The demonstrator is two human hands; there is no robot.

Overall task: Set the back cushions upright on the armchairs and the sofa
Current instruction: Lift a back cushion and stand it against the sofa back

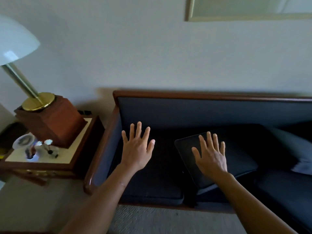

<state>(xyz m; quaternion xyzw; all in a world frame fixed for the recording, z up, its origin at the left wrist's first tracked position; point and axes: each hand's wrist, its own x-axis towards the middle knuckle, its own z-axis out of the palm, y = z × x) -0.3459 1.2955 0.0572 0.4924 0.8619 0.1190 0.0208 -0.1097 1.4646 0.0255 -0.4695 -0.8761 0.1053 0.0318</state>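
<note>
A dark blue sofa with a wooden frame [202, 95] stands against the wall. A dark back cushion [239, 159] lies flat and askew on the seat, across the gap between two seat cushions. My right hand [211, 154] hovers over or rests on it with fingers spread; contact cannot be told. My left hand [137, 146] is spread open above the left seat cushion [152, 186], holding nothing. Another bluish cushion [293, 146] lies slumped at the far right of the sofa.
Left of the sofa stands a wooden side table [50, 163] with a brass lamp [22, 81] on a wooden block, plus small white ornaments [40, 147]. A framed picture [244, 9] hangs on the wall above. Carpet lies in front.
</note>
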